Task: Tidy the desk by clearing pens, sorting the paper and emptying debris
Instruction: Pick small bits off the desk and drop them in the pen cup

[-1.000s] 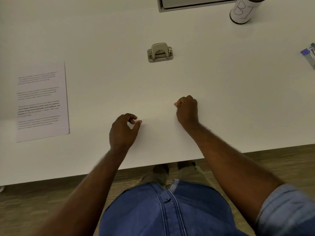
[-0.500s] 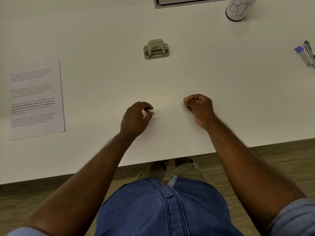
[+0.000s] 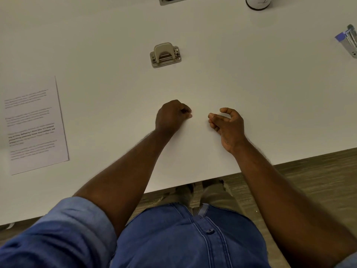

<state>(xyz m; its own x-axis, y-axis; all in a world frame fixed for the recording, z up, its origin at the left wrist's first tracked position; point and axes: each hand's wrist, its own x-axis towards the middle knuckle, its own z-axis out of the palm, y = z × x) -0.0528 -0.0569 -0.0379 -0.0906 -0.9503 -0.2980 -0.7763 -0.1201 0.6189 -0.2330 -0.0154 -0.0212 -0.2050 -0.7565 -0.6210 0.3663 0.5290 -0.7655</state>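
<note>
A printed paper sheet (image 3: 34,124) lies flat on the white desk (image 3: 270,93) at the left. My left hand (image 3: 172,117) rests on the desk near the middle, its fingers curled in against the thumb; nothing shows in it. My right hand (image 3: 228,124) hovers just to its right, a small gap between them, fingers loosely bent and apart with nothing visible in them. No pens or loose debris can be made out on the desk.
A beige hole punch (image 3: 165,55) stands behind my hands. A blue and grey stapler (image 3: 347,41) lies at the right edge. A white cylinder (image 3: 258,2) and a grey cable box (image 3: 173,0) sit at the far edge. The desk's front edge runs below my forearms.
My left hand slid right and forward and closed its fingers. My right hand drew in towards it and loosened from a fist. The two hands are now close together.
</note>
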